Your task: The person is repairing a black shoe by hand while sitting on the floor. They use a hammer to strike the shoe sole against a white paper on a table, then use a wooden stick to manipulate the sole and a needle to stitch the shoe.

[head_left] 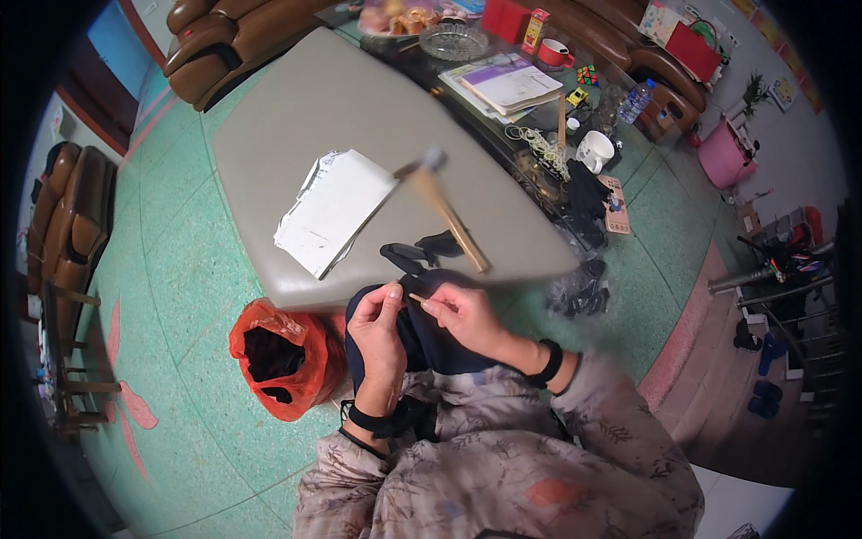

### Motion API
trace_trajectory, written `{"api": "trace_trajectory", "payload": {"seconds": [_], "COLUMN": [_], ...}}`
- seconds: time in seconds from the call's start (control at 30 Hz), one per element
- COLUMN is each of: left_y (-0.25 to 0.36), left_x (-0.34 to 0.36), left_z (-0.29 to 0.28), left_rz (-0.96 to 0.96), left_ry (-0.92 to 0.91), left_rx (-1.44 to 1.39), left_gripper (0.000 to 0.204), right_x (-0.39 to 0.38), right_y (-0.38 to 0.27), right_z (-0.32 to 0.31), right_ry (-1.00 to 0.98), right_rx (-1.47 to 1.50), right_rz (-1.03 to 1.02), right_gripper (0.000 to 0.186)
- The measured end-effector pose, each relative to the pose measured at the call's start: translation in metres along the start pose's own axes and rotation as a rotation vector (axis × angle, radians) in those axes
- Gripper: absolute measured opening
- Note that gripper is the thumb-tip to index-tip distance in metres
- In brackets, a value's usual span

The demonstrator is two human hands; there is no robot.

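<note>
Over my dark-clad lap, my right hand (465, 316) pinches a short, thin tan stick (417, 297) between thumb and fingertips. My left hand (377, 328) is closed in a pinch close to the stick's far end; something small and dark may be at its fingertips, but I cannot make it out. Just beyond the hands, black cloth-like pieces (420, 251) lie at the near edge of a grey padded bench (296, 108). A hammer (453, 225) with a wooden handle rests there, its head blurred. Left of it lies a white, ragged-edged slab (337, 211).
An orange-red plastic bag (310, 359) with dark contents stands on the green floor (193, 395) at my left. Beyond the bench, a dark glass table holds books (512, 85), a white mug (594, 151), a glass dish (453, 41) and a bottle (637, 101). Brown sofas stand around.
</note>
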State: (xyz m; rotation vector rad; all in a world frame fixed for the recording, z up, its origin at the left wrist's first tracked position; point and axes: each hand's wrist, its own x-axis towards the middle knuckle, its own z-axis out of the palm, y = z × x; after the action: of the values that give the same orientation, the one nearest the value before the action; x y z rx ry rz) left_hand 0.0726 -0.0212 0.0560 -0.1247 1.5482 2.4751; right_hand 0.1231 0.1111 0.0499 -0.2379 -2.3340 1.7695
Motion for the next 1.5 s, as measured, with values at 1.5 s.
{"api": "trace_trajectory", "payload": {"seconds": [1.5], "left_y": [-0.006], "left_x": [0.028], "left_z": [0.002], "left_rz": [0.487], "left_ry": [-0.152], "left_rx": [0.824], "left_gripper": [0.013], "right_x": [0.027], "right_y": [0.004], "right_z": [-0.006], "right_ry": [-0.222], "right_rx": [0.548], "right_rz": [0.306], "right_gripper": [0.018]}}
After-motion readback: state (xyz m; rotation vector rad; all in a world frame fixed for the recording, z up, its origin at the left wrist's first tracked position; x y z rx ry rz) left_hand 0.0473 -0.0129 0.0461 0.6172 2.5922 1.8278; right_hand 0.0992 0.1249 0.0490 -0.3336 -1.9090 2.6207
